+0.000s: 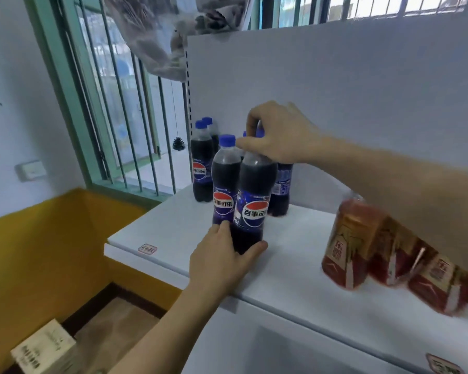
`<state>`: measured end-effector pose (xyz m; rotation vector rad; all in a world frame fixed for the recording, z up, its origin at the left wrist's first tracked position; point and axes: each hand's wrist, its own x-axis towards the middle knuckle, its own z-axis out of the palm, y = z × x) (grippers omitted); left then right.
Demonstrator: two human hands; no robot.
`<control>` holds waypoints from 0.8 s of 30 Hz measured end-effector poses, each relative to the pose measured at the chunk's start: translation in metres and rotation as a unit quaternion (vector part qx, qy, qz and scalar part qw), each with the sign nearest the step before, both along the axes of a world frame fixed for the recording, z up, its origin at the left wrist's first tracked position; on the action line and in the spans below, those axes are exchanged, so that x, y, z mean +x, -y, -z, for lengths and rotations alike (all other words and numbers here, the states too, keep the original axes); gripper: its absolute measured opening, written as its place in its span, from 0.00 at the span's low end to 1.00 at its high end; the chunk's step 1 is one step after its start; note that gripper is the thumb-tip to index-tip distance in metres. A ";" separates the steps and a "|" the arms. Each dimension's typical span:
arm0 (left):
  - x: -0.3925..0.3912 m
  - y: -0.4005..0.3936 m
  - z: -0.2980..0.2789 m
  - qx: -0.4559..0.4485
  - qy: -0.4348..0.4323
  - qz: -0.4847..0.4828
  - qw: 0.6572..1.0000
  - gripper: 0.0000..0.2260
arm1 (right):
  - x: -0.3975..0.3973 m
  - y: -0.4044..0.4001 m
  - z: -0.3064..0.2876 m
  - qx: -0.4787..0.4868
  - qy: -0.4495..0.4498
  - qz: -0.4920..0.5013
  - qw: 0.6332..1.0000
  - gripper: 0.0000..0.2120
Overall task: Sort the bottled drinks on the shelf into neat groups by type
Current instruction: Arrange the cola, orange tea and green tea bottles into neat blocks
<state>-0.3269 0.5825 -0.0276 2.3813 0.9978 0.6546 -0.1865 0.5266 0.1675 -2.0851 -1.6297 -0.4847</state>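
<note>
Gripping the front cola (251, 201) at its base with the left hand (222, 261) and pinching its neck with the right hand (278, 133), the person stood it at the shelf (295, 263) front beside its neighbour (223, 184); it would best settle flush, label outward.

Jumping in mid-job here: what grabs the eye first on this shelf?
Both hands on one cola bottle near the shelf's front left corner: the left hand grips its base, the right hand holds its cap. More cola bottles stand behind it; amber tea bottles line the right.
</note>
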 end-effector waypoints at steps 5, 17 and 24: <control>0.011 0.000 0.005 0.054 -0.016 0.000 0.998 0.34 | 0.009 -0.010 0.008 -0.033 -0.024 0.017 0.999 0.16; 0.014 0.006 0.014 0.109 0.062 -0.045 0.991 0.33 | 0.017 0.012 0.006 -0.053 -0.078 -0.023 0.995 0.16; 0.051 0.085 -0.047 0.243 0.286 0.099 0.922 0.11 | 0.067 0.114 -0.020 -0.028 -0.038 0.039 0.998 0.15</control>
